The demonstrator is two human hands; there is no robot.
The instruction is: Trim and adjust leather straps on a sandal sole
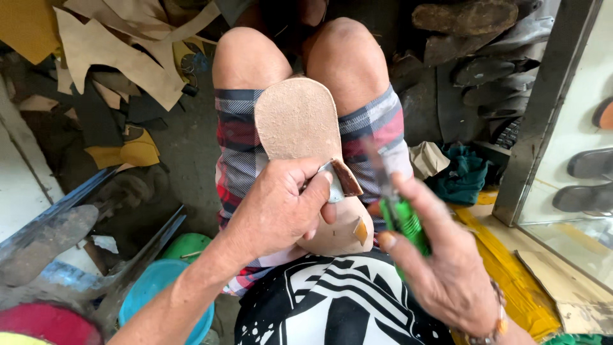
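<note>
My left hand (281,207) grips the tan shoe sole (297,121) lying on my lap (thumb pressing a brown strap (345,177) against it). My right hand (440,268) is closed around a green-handled tool (402,220), its blurred tip probably near the strap.

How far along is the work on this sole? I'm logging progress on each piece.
Already done, by its look: the tan sole is cut to shape and lies on the person's lap. In hand: the left hand pins it down and lifts a brown strap end at its edge, while the right hand holds a green-handled tool, its tip blurred. Left: the strap end stands loose, not yet fixed flat.
</note>
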